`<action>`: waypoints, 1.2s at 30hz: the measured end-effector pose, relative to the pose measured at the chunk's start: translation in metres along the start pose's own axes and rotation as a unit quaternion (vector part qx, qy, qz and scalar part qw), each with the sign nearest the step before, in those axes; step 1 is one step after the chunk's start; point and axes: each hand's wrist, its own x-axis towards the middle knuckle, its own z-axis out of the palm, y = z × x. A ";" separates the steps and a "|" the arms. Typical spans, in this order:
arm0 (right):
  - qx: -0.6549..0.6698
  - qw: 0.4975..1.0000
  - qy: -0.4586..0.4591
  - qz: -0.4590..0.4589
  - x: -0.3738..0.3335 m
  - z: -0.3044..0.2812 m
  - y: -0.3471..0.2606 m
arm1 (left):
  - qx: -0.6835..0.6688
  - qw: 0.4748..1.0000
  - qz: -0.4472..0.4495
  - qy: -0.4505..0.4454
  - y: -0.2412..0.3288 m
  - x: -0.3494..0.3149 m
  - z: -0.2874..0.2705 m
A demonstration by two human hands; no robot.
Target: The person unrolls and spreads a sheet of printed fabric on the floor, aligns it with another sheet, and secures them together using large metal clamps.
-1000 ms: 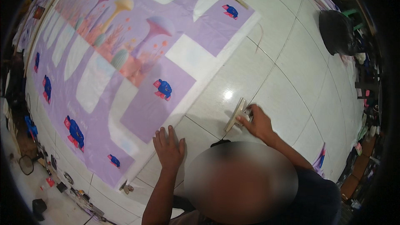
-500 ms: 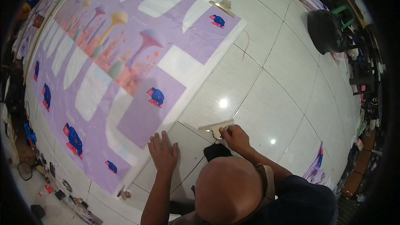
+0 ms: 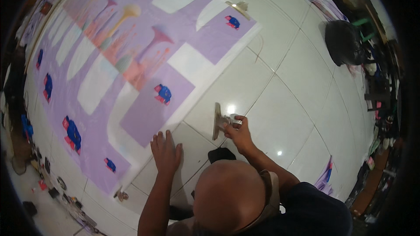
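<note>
My right hand grips a wide metal bulldog clip by its handles, above the tiles just right of the printed sheet. The clip's long jaw points toward the sheet. With fingers stretched, my left hand rests at the near right edge of the sheet. That purple printed sheet, with white shapes, mushrooms and small blue-and-pink figures, lies spread on the floor over a white layer. Another bulldog clip sits on its far right corner, and a smaller-looking clip on its near corner.
Pale glossy floor tiles lie to the right. Beyond them are a black plastic bag, a green stool and a folded purple printed cloth. Clutter lines both sides. My bent knee fills the lower middle.
The clip in my right hand has turned from lying crosswise to having its jaw face the sheet, and has moved a little away from me. My left hand stays at the sheet's edge.
</note>
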 end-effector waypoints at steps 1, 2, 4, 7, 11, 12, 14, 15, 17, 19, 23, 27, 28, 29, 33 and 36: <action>0.037 0.999 0.016 0.021 0.000 0.002 0.001 | 0.004 1.000 0.002 0.001 -0.001 0.001 0.000; 0.040 0.998 -0.014 0.048 0.000 0.000 0.001 | 0.008 1.000 0.005 0.001 -0.002 0.001 -0.001; 0.050 0.992 -0.069 0.095 0.000 -0.001 -0.005 | 0.008 1.000 -0.013 -0.010 -0.002 0.002 -0.002; 0.041 0.982 -0.133 0.127 -0.016 0.011 -0.007 | 0.001 1.000 -0.021 -0.021 -0.003 -0.002 -0.003; 0.096 0.983 -0.130 0.088 0.004 0.051 -0.004 | -0.003 1.000 -0.005 0.001 -0.001 0.002 -0.003; 0.112 0.984 -0.121 0.067 0.013 0.061 -0.002 | -0.002 1.000 -0.001 0.002 -0.001 -0.001 0.000; 0.165 0.982 -0.081 0.040 0.031 0.081 -0.004 | -0.003 1.000 -0.004 -0.006 0.000 -0.001 0.001; 0.191 0.979 -0.067 0.031 0.034 0.091 -0.006 | 0.000 1.000 -0.011 -0.012 -0.002 -0.005 -0.002; 0.195 0.980 -0.033 0.026 0.034 0.099 -0.009 | -0.002 1.000 -0.014 -0.013 -0.002 -0.003 -0.001; 0.197 0.980 -0.019 0.027 0.030 0.105 -0.007 | -0.002 1.000 -0.014 -0.002 -0.005 -0.003 0.001; 0.174 0.982 -0.044 0.051 0.021 0.114 -0.001 | -0.001 1.000 -0.015 0.016 -0.007 -0.007 0.000; 0.156 0.985 -0.062 0.047 0.023 0.115 0.001 | -0.011 1.000 -0.016 0.016 -0.004 -0.002 -0.001; 0.156 0.984 -0.064 0.051 0.024 0.115 -0.001 | -0.009 1.000 -0.018 0.018 -0.004 -0.003 0.001; 0.135 0.987 -0.064 0.051 0.025 0.113 -0.002 | -0.008 1.000 -0.021 0.021 -0.003 -0.003 0.002; 0.058 0.994 -0.078 0.053 0.022 0.104 -0.010 | 0.001 0.999 -0.043 -0.020 -0.004 -0.002 -0.004; 0.006 0.999 -0.046 0.020 0.021 0.078 -0.008 | -0.044 0.999 -0.005 -0.027 -0.017 -0.002 -0.013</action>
